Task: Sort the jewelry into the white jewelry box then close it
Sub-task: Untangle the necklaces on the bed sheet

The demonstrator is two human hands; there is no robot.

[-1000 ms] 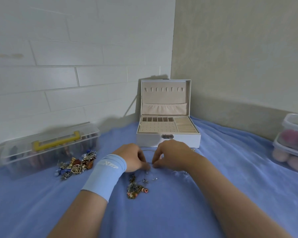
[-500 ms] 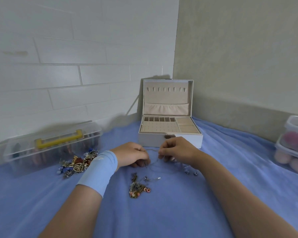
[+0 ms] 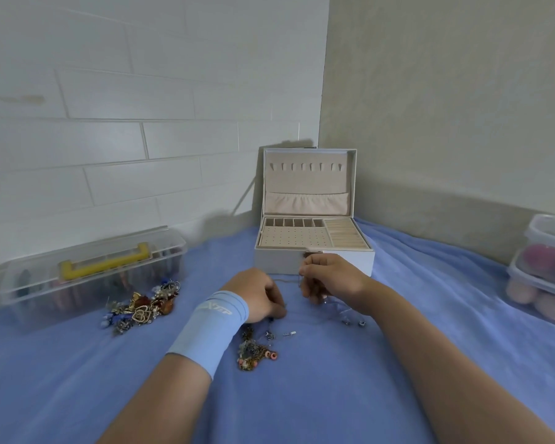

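The white jewelry box stands open against the far corner, its beige lid upright. Just in front of it my right hand pinches a thin chain that runs left toward my left hand. My left hand, with a blue wristband, rests curled on the blue cloth and seems to hold the chain's other end; its fingertips are hidden. A small heap of beaded jewelry lies near my left wrist. A bigger pile of gold and blue jewelry lies to the left. Small loose pieces sit under my right wrist.
A clear plastic case with a yellow handle lies at the left by the brick wall. Stacked clear tubs with pink and teal items stand at the right edge. Blue cloth covers the whole surface.
Both hands have moved away from me toward the box. My right hand has lifted higher with the chain, and the two hands have drawn slightly apart.
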